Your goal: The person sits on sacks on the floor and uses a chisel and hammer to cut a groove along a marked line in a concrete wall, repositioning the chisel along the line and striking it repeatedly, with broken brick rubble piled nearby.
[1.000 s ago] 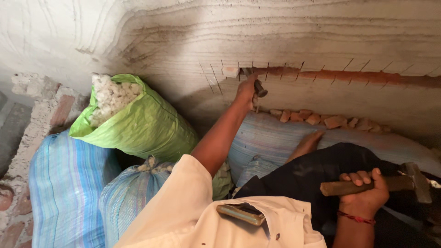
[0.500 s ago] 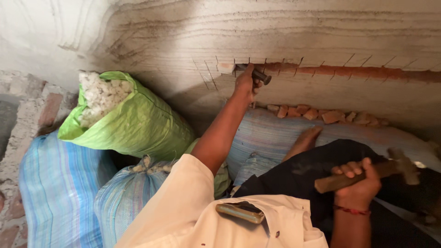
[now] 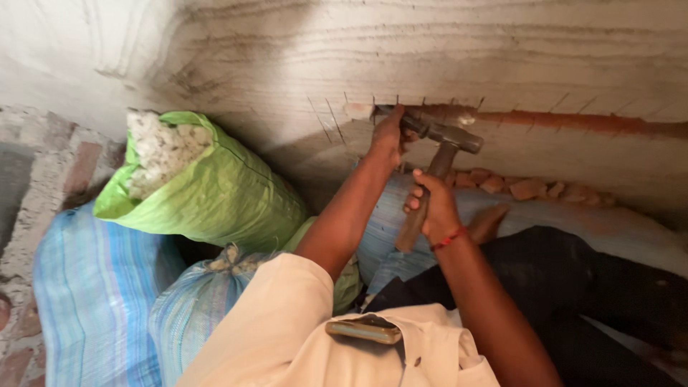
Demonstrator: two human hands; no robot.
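Note:
My left hand (image 3: 389, 136) grips a dark metal chisel (image 3: 416, 124) and presses its tip against the plastered wall (image 3: 502, 64), at the left end of a long red-brown groove (image 3: 573, 120) cut into it. My right hand (image 3: 432, 206) is closed around the wooden handle of a hammer (image 3: 438, 163). The hammer's steel head sits right at the back end of the chisel. Short scored lines cross the wall above the groove.
Broken red brick pieces (image 3: 527, 186) lie below the groove on a blue-striped sack (image 3: 573, 215). A full green sack (image 3: 208, 186) leans at left, with more blue-striped sacks (image 3: 93, 294) under it. Bare brick (image 3: 43, 165) shows at far left. A phone (image 3: 365, 330) sits in my shirt pocket.
My right hand has swung the hammer from low at the right up and left to the chisel's end. My left hand has kept the chisel at the groove.

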